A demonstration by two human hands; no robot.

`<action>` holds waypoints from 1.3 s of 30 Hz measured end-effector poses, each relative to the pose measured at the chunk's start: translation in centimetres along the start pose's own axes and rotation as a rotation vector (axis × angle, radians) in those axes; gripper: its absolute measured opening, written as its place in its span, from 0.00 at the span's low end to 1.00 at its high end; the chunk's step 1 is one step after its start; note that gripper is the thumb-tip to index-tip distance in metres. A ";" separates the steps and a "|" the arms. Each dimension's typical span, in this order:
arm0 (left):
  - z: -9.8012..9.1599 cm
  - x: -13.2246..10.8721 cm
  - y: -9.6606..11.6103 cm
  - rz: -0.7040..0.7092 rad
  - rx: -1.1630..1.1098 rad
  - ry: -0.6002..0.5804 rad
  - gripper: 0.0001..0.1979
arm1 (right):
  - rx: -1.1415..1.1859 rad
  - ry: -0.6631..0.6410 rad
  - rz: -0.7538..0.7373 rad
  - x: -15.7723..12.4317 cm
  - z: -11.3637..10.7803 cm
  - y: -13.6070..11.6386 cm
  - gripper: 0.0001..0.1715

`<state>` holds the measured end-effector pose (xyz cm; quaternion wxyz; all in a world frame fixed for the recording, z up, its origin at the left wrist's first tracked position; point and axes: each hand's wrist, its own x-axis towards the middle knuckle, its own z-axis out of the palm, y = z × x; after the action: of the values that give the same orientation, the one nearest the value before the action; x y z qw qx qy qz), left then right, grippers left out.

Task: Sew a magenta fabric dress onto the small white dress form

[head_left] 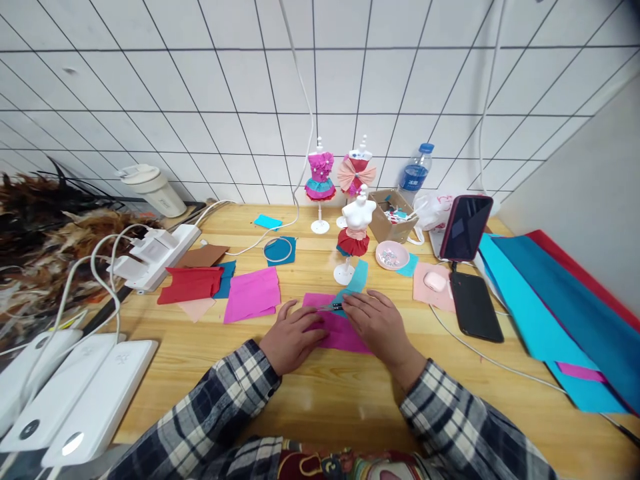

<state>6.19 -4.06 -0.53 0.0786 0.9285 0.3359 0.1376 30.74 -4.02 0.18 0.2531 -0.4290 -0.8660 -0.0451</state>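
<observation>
A magenta fabric sheet (345, 337) lies on the table in front of me, with a light-blue strip (356, 279) slanting across its upper part. Flat on the sheet's left side rests my left hand (295, 338), fingers stretched and spread, thumb apart. My right hand (377, 325) is over the sheet's right side, its fingers closed over a small black tool with a thin silver tip (337, 307). That tip points left, toward my left hand; the rest is hidden under the fingers. Just beyond stands a white mini dress form (359, 215) wearing a red skirt (353, 243).
Two dressed mini forms (320, 175) stand behind, near a cardboard box (391, 230) and a pink dish (393, 255). Fabric pieces (253, 293) lie left, beside a power strip (170, 257). Phones (476, 307) and large coloured sheets (555, 300) are at right.
</observation>
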 end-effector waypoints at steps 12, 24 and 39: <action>0.0 0.0 0.2 0.020 0.039 0.063 0.13 | 0.101 -0.222 0.226 1.0 1.3 1.7 0.22; 0.3 0.3 0.3 0.024 0.085 -0.004 0.13 | -0.037 -0.275 0.308 2.0 1.2 3.1 0.15; 0.3 0.3 0.3 0.028 0.082 -0.034 0.14 | 0.076 -0.006 0.552 2.0 1.0 4.1 0.07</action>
<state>6.68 -4.15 -0.66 0.0445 0.9377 0.3269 0.1090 32.44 0.28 -0.34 0.2693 -0.6390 -0.7181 0.0594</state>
